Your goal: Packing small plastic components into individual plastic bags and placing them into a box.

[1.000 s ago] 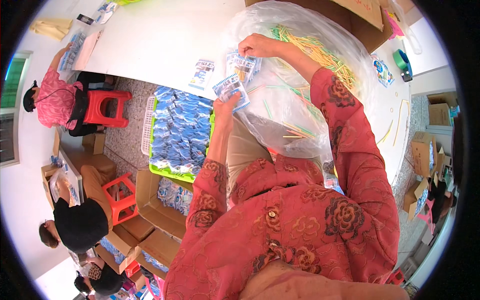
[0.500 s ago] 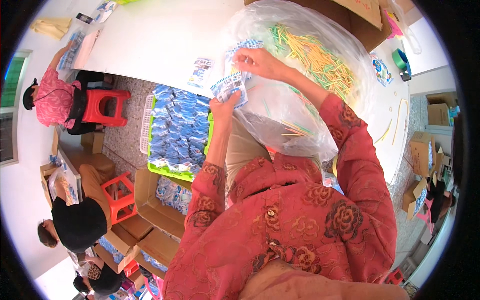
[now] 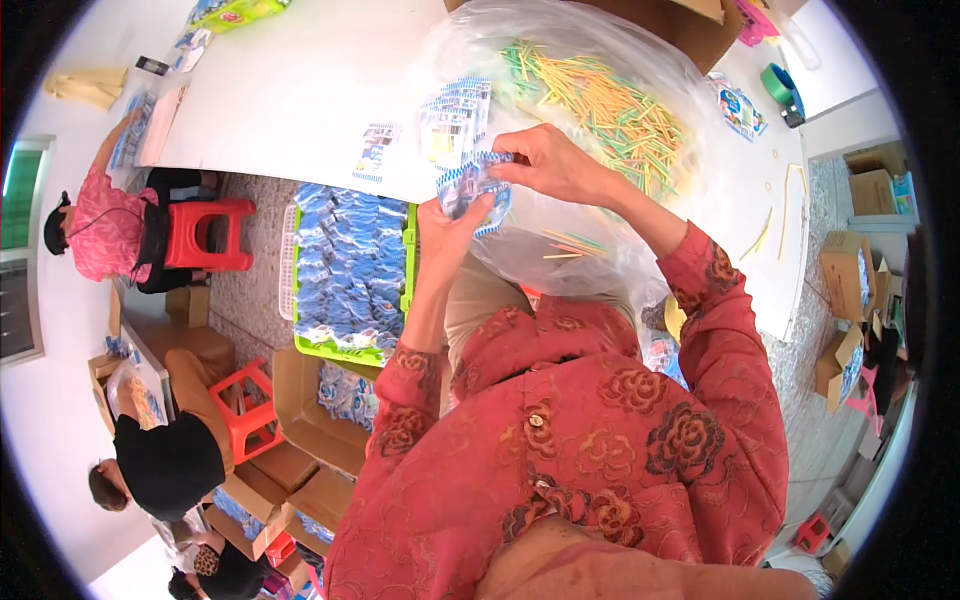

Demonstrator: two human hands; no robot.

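Note:
A small blue-and-white printed packet (image 3: 466,190) is held over the table's front edge. The thumb and fingers of my left hand (image 3: 446,228) grip its lower part. My right hand (image 3: 550,162) pinches at the upper right corner of the same packet; whether a thin stick is between those fingers cannot be made out. Just beyond, several similar packets (image 3: 455,112) lie overlapping, and one packet (image 3: 377,150) lies apart to their left. Under my right forearm and beyond it spreads a clear plastic bag (image 3: 455,50) with many yellow and green thin sticks (image 3: 610,100).
Left of my legs stands a green crate (image 3: 340,352) full of blue packets, with an open cardboard box (image 3: 300,385) nearer. A cardboard box (image 3: 690,30) stands at the far side. Green tape (image 3: 778,85) lies right. Co-workers sit left, near red stools (image 3: 210,235).
My right hand has come from the overlapping packets down to the packet in my left hand and now pinches it. The view has shifted slightly.

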